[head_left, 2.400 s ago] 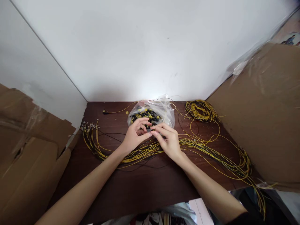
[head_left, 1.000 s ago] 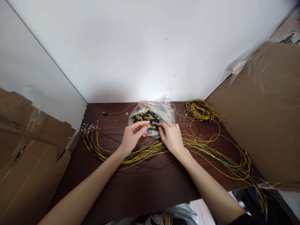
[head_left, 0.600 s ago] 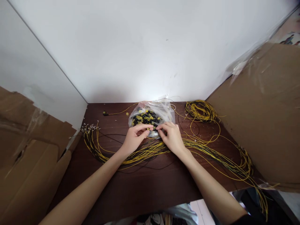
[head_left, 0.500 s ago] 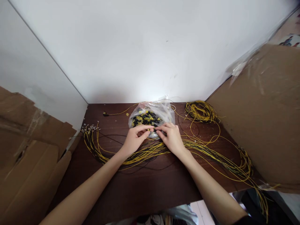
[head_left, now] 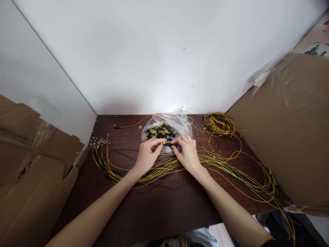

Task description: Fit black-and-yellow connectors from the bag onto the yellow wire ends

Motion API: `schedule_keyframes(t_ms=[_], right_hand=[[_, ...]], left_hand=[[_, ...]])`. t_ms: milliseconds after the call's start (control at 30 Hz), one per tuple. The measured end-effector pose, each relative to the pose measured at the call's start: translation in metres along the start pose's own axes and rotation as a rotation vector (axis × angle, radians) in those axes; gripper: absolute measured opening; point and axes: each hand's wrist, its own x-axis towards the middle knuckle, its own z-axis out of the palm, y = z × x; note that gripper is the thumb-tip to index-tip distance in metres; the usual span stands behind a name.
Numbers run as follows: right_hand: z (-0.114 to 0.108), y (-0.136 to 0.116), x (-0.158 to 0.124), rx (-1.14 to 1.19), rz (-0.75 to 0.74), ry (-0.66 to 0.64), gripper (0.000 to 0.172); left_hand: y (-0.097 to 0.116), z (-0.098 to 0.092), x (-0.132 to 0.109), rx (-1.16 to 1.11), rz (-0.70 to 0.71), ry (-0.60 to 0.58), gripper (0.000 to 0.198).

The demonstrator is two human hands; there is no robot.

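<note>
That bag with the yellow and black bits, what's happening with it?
A person is working with both hands at the near edge of a clear plastic bag of black and yellow bits. The left hand pinches a small yellow piece. The right hand is close beside it; whether it holds anything is too small to tell. Long wires stretch across the table under the arms.

Single head-worn view; it looks forward and down, from the near side, across the brown table (head_left: 164, 209) at close range; the far wall (head_left: 164, 58) spans the upper part.
</note>
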Motion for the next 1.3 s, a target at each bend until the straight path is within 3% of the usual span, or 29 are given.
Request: schedule_keyframes(t_ms=[167, 500, 700, 867, 1133, 1300], right_hand=[[0.005, -0.004, 0.002, -0.001, -0.097, -0.017, 0.019], [0.006, -0.006, 0.019, -0.128, -0.042, -0.171, 0.017], [0.010, -0.006, 0.019, -0.145, -0.041, -0.087, 0.010], [0.005, -0.003, 0.019, -0.128, -0.060, -0.067, 0.020], [0.002, 0.003, 0.031, -0.229, 0.044, -0.063, 0.019], [0.008, 0.001, 0.031, -0.225, -0.106, 0.011, 0.028]], left_hand=[[-0.002, 0.000, 0.000, 0.094, 0.086, 0.009, 0.023], [0.003, -0.002, 0.000, 0.149, 0.103, 0.044, 0.023], [0.005, -0.004, 0.001, 0.182, 0.094, 0.085, 0.022], [0.004, -0.004, 0.001, 0.184, 0.084, 0.072, 0.022], [0.005, -0.003, 0.001, 0.190, 0.069, 0.068, 0.022], [0.004, -0.002, 0.001, 0.191, 0.066, 0.071, 0.022]])
